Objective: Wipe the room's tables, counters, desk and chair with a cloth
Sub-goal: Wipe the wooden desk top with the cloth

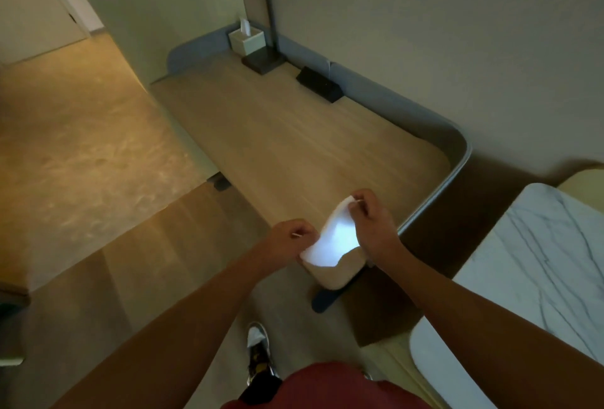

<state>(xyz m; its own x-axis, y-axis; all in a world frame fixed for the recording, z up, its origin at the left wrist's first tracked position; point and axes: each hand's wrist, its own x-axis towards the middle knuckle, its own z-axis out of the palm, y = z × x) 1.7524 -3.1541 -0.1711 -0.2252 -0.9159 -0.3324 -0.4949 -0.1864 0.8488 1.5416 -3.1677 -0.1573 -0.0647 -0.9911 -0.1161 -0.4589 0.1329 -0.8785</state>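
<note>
Two hands are in view, and between them one white cloth (331,240), stretched in the air above the near corner of the one wooden desk (294,134). The left hand (292,237) has its fingers curled in and pinches the cloth's lower left edge. The right hand (371,212), a little farther out and higher, pinches the cloth's top corner between thumb and curled fingers. The cloth hangs slack between the two grips, brightly lit, so its weave and folds cannot be made out.

Beyond the hands, at the far end of the desk, stand three things: one pale tissue box (245,40) with a tissue sticking up, one dark lamp (266,16) whose square base sits just beside the box, and one black wedge-shaped socket block (320,83) to the right of the lamp base. A grey raised rim (459,153) runs along the desk's back and right edges, curving round just beyond the right hand.

To the right of the right forearm lies one white marble-patterned surface (536,261). Below the hands, one shoe (258,340) shows on the wooden floor, with red clothing (327,385) at the lower edge.
</note>
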